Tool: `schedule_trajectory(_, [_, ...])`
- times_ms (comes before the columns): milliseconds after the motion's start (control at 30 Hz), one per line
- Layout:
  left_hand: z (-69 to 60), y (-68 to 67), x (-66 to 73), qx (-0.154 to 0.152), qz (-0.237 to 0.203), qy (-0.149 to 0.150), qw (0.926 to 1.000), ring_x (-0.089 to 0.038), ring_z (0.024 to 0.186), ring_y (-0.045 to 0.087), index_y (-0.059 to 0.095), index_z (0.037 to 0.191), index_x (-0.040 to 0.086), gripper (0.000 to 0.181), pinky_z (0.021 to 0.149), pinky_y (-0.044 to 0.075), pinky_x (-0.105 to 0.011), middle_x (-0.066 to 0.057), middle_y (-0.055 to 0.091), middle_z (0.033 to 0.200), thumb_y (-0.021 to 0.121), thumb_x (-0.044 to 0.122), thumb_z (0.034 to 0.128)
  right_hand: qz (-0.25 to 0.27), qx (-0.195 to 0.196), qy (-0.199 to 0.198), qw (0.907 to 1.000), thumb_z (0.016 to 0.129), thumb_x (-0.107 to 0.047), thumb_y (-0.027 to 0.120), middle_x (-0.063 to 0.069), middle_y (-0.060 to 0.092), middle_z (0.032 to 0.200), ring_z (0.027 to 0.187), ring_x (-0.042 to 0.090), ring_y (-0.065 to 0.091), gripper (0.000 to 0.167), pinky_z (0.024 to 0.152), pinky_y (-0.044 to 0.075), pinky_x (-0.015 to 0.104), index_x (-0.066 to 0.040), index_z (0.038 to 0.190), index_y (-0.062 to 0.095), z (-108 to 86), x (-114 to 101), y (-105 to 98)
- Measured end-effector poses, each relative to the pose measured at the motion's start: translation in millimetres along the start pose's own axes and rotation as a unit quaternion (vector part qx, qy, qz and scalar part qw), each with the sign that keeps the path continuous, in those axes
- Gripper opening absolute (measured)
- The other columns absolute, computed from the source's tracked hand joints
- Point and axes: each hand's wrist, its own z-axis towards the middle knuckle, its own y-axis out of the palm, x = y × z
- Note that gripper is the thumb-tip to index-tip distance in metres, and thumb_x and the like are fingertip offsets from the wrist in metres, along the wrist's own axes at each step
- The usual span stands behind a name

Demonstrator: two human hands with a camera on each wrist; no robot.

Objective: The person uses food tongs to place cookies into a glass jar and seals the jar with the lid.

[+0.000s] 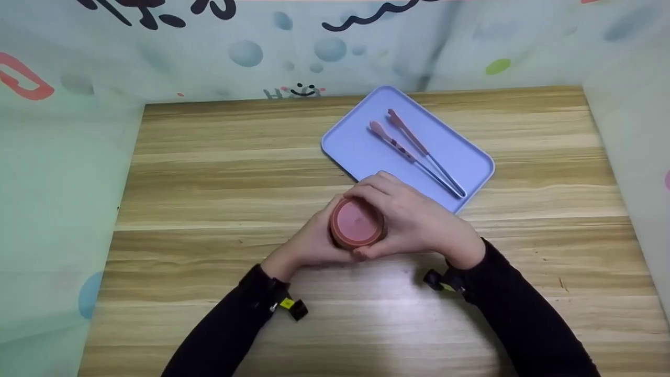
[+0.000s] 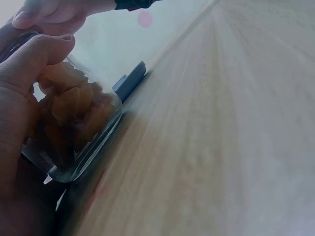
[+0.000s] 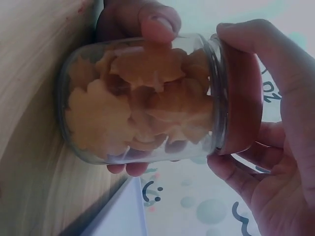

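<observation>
A clear glass jar [image 3: 142,103] with a reddish-brown lid [image 1: 358,222] stands upright between the hands, its base at or close to the tabletop. Tan-orange pieces [image 3: 98,115], some with scalloped flower-like edges, fill much of it. My left hand [image 1: 314,238] grips the jar's glass body, the thumb on the near side and fingertips showing on the far side. With thumb and fingers curled round the lid's rim, my right hand [image 1: 419,220] holds the lid from the right. The lid sits on the jar's mouth.
Behind the right hand lies a pale blue-violet tray [image 1: 340,141], touching the wooden table's [image 1: 209,183] back area. Slim tongs [image 1: 419,154] with pink ends and metal arms rest on it. Printed curtains [image 1: 209,68] border the table at the back and sides.
</observation>
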Motion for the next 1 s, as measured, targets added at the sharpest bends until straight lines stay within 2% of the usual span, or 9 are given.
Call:
schedule_trajectory(167, [1.1,-0.9,0.5,0.001,0.015,0.003,0.9999,-0.021,0.144,0.054,0.039,0.162,0.015,0.106,0.124,0.043,-0.043,-0.003,0.056,0.157,0.101,0.022,0.0767,-0.014,0.015,0.007,0.9998,0.075,-0.061,0.097,0.005,0.064,0.135,0.128,0.02,0.056,0.092,0.11,0.05,0.037,-0.008,0.143,0.064,0.2,-0.3,0.8])
schedule_trajectory(333, [1.2,-0.7,0.4,-0.001,0.004,0.008,1.0,-0.021,0.142,0.056,0.041,0.161,0.013,0.104,0.123,0.044,-0.043,-0.003,0.058,0.154,0.099,0.014,0.0738,-0.042,0.024,0.01,0.9988,0.067,-0.07,0.097,0.003,0.065,0.123,0.115,0.019,0.06,0.096,0.104,0.054,0.036,-0.008,0.133,0.067,-0.9,-3.8,-2.3])
schedule_trajectory(500, [2.0,0.4,0.0,-0.003,0.003,0.011,0.9999,-0.02,0.14,0.058,0.045,0.158,0.016,0.099,0.122,0.045,-0.042,0.0,0.06,0.152,0.098,0.011,0.0746,-0.066,0.03,0.017,0.9972,0.063,-0.076,0.096,0.001,0.063,0.096,0.087,0.015,0.057,0.085,0.076,0.054,0.032,-0.01,0.109,0.066,-6.2,-3.9,-12.6])
schedule_trajectory(567, [2.5,0.6,0.0,-0.004,0.001,0.015,0.9999,-0.021,0.14,0.058,0.046,0.157,0.017,0.097,0.122,0.046,-0.043,0.0,0.061,0.151,0.098,0.011,0.0751,-0.07,0.038,0.016,0.9967,0.062,-0.075,0.097,0.001,0.062,0.092,0.084,0.015,0.055,0.084,0.072,0.051,0.032,-0.01,0.104,0.064,-7.6,-3.3,-15.6])
schedule_trajectory(633, [2.3,0.7,0.0,-0.004,-0.001,0.014,0.9999,-0.022,0.14,0.058,0.045,0.158,0.017,0.099,0.123,0.045,-0.043,-0.001,0.061,0.152,0.099,0.012,0.0748,-0.064,0.04,0.007,0.9971,0.062,-0.074,0.098,0.001,0.065,0.102,0.093,0.015,0.06,0.086,0.081,0.055,0.033,-0.01,0.111,0.067,-7.2,-2.4,-15.9])
schedule_trajectory(700, [1.4,0.5,0.2,-0.002,0.002,0.012,0.9999,-0.022,0.143,0.056,0.042,0.161,0.016,0.104,0.124,0.043,-0.043,-0.002,0.058,0.155,0.1,0.014,0.075,-0.043,0.027,-0.015,0.9986,0.066,-0.07,0.098,0.001,0.068,0.122,0.113,0.017,0.062,0.092,0.099,0.055,0.036,-0.01,0.129,0.068,-5.4,-1.6,-14.0])
schedule_trajectory(800, [-0.5,0.6,0.9,-0.002,0.008,0.001,1.0,-0.021,0.145,0.054,0.036,0.166,0.017,0.112,0.125,0.042,-0.042,-0.001,0.055,0.159,0.102,0.02,0.0762,0.0,-0.012,-0.053,0.9985,0.074,-0.06,0.099,0.003,0.059,0.152,0.14,0.022,0.054,0.106,0.121,0.044,0.042,-0.01,0.157,0.055,-2.9,-0.1,-9.6])
schedule_trajectory(900, [-1.2,0.9,1.0,-0.005,0.009,-0.007,0.9999,-0.019,0.147,0.052,0.032,0.168,0.019,0.115,0.126,0.042,-0.042,-0.001,0.052,0.162,0.102,0.022,0.0771,0.016,-0.039,-0.068,0.9968,0.08,-0.054,0.097,0.005,0.055,0.159,0.144,0.024,0.051,0.107,0.123,0.042,0.043,-0.009,0.163,0.047,-3.2,1.2,-8.7])
schedule_trajectory(1000, [0.1,1.4,0.6,-0.006,0.005,-0.005,1.0,-0.02,0.146,0.053,0.036,0.165,0.019,0.111,0.125,0.042,-0.043,-0.001,0.054,0.16,0.102,0.021,0.076,0.004,-0.041,-0.051,0.9979,0.08,-0.053,0.097,0.006,0.057,0.152,0.139,0.022,0.053,0.102,0.118,0.046,0.041,-0.01,0.161,0.051,-5.7,2.5,-12.9])
